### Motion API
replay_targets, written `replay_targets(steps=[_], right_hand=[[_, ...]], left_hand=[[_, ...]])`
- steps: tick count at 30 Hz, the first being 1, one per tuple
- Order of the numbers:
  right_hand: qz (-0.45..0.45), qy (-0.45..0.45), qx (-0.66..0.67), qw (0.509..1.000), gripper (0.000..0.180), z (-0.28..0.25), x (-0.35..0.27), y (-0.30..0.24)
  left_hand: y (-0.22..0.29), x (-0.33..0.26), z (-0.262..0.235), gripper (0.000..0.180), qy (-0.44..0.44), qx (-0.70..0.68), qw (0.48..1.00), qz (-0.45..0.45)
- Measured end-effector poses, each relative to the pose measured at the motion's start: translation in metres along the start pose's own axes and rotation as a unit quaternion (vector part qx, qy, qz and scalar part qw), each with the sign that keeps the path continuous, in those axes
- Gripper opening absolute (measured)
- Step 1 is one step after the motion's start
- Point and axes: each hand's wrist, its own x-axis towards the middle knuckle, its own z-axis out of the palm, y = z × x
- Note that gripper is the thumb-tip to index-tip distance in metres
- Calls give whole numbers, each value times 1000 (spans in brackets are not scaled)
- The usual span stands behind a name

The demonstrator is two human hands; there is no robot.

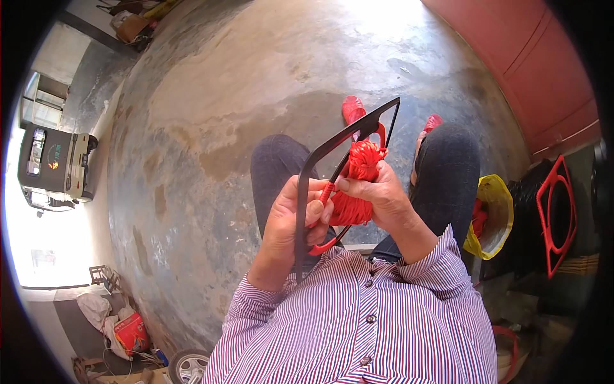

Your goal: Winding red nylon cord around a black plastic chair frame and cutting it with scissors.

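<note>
Above my lap I have a black frame (338,136) with long bars, tilted up toward the far right. Part of one bar is wound tightly in red cord, and red also covers sections at both ends. My left hand (281,221) is closed around the wrapped bar, its thumb and fingers pinching the windings. In my right hand (393,200) is a thick bundle of glossy red cord (364,159), held against the frame. The right thumb and fingertips press close to the windings. The fingers under the bundle are hidden.
To my right stand a yellow bag or bucket (499,211) with red material inside and a red square frame with a ring (555,214). A red bucket (132,333) and a wheel (189,367) lie lower left. A vehicle (57,161) stands beyond the left opening.
</note>
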Motion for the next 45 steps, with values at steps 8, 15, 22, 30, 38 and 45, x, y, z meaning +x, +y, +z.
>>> replay_targets(steps=[8, 15, 22, 30, 38, 45], right_hand=[[-34, -6, -49, 998, 19, 2, 1, 5], [-39, -16, -90, 995, 18, 3, 0, 3], [-62, -33, -171, 983, 21, -3, 2, 2], [-23, -25, -97, 995, 24, 0, 3, 8], [33, -24, 39, 998, 29, -2, 4, 15], [35, -20, 93, 995, 28, -2, 2, 12]], left_hand=[[2, -2, 1, 30, -3, -5, 1000, -19], [1, -2, 0, 32, -7, -17, 1000, -3], [1, -3, -2, 32, 7, -31, 999, 8], [0, -4, -4, 32, 12, -33, 999, -6], [3, -7, -13, 40, -46, -51, 995, -73], [4, -7, 1, 52, -13, 39, 999, -26]])
